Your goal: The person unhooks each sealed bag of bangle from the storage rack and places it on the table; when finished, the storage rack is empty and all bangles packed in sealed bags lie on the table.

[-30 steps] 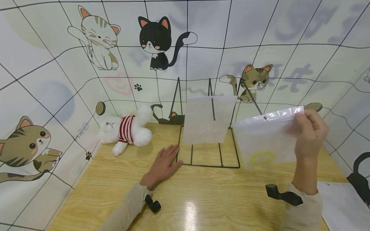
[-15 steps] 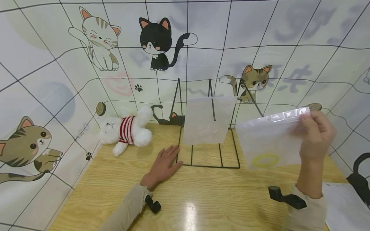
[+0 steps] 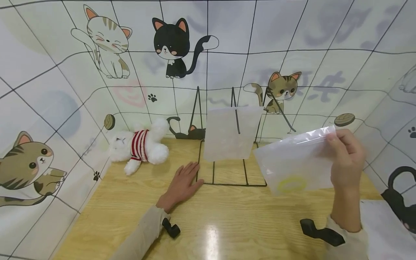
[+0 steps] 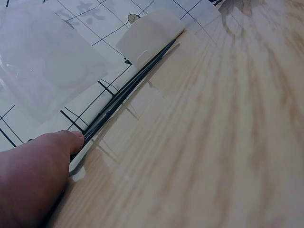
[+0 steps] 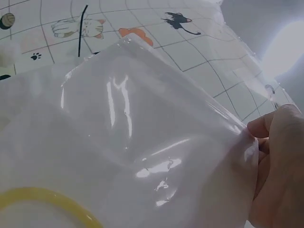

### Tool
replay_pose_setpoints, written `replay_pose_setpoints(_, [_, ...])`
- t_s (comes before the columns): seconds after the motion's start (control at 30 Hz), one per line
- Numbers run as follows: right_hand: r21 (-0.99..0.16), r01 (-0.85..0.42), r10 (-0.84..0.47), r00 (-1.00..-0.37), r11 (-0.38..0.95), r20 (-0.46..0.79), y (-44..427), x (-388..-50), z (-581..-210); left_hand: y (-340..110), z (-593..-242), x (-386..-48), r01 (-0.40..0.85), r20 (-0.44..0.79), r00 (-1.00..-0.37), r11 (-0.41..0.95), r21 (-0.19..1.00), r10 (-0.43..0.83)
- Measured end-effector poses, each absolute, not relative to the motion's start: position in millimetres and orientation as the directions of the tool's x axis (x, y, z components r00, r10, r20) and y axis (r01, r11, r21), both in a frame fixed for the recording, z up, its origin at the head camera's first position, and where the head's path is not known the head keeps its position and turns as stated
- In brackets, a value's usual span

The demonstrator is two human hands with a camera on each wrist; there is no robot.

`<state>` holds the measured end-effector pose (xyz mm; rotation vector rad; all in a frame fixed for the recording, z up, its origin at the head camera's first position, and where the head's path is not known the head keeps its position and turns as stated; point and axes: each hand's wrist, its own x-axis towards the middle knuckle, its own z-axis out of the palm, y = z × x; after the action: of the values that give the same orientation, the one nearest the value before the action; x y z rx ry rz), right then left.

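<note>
Two hands over the counter (image 3: 243,224). Farthest left, a striped-shirted plush toy (image 3: 139,146), lying down. Next, the left hand (image 3: 180,184), fingers straight, resting at the left edge of the black wire rack (image 3: 238,185), seemingly to steady it. On its middle hook (image 3: 237,122), a hanging clear bag (image 3: 227,148). Further right, a second bag (image 3: 292,162), yellow ring (image 3: 291,184) showing, shifted leftward and slightly lower since half a second ago; apparently below the outer hook (image 3: 287,118), so probably not yet hung. Pinched at one top corner by the right hand (image 3: 347,159).

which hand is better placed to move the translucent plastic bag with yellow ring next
Likely the right hand: it pinches the bag near one corner; the left hand touches the black wire rack.
</note>
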<state>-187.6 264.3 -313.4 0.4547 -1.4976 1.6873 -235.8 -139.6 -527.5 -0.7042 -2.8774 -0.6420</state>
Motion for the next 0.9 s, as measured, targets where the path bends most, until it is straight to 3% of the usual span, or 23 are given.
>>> replay_pose_setpoints(0.13, [-0.679,-0.733,0.193,-0.664,0.021,0.722,266,-174,-318,-142,-527,-235,0.457,0.210,-0.890,0.800,0.388,0.406])
replay_pose_setpoints(0.4, [-0.714,-0.694,-0.062,-0.712,-0.095,0.700,272,-134,-337,-141,-528,-234,0.448,0.183,-0.894,0.807,0.384,0.409])
replay_pose_setpoints(0.63, [-0.821,-0.570,-0.089,-0.817,-0.022,0.569,282,-98,-356,-141,-528,-235,0.444,0.187,-0.896,0.809,0.385,0.402])
replay_pose_setpoints(0.9, [-0.878,-0.464,-0.045,-0.886,0.119,0.462,289,-81,-374,-140,-530,-235,0.431,0.145,-0.902,0.816,0.387,0.407])
